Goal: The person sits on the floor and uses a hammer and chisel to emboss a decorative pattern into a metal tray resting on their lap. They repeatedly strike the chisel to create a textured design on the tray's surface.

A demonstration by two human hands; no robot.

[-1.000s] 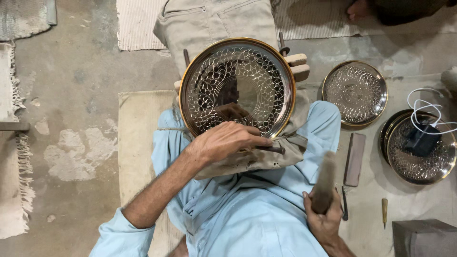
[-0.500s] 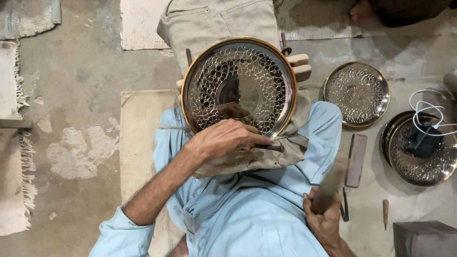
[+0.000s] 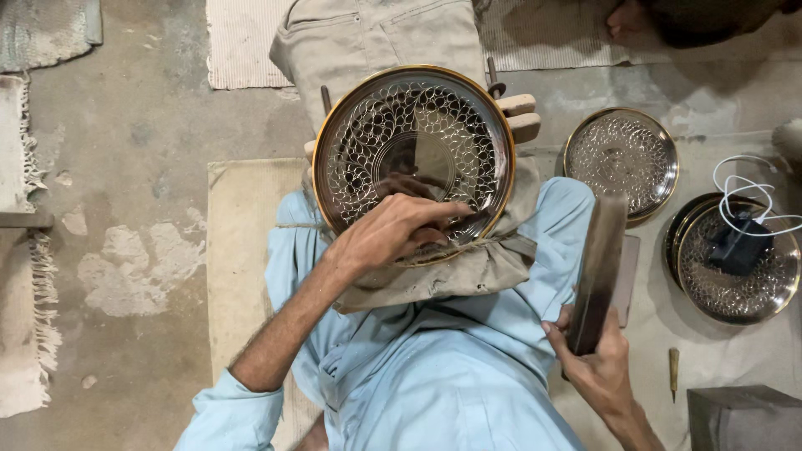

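The large round plate (image 3: 415, 159) rests tilted on the person's lap, propped on a bundle of drab cloth (image 3: 455, 271) over pale blue trousers; its rim is brassy and its face is covered with a chased pattern of loops and scales around a plain centre. The left hand (image 3: 393, 234) lies on the lower edge of the plate, fingers curled close together and pinching at the pattern; whether a small tool sits between them cannot be told. The right hand (image 3: 597, 367) is closed around the lower end of a dark flat bar (image 3: 597, 271), held upright beside the right knee and clear of the plate. To judge by the pattern, the plate looks nearly fully worked, with the hand busy at the lower band; how much there is unfinished is hidden under the fingers. A smaller patterned plate (image 3: 622, 159) lies on the floor to the right; further right a third plate (image 3: 735, 259) holds a dark block with a white cable; a small pointed punch (image 3: 673, 367) lies near it.
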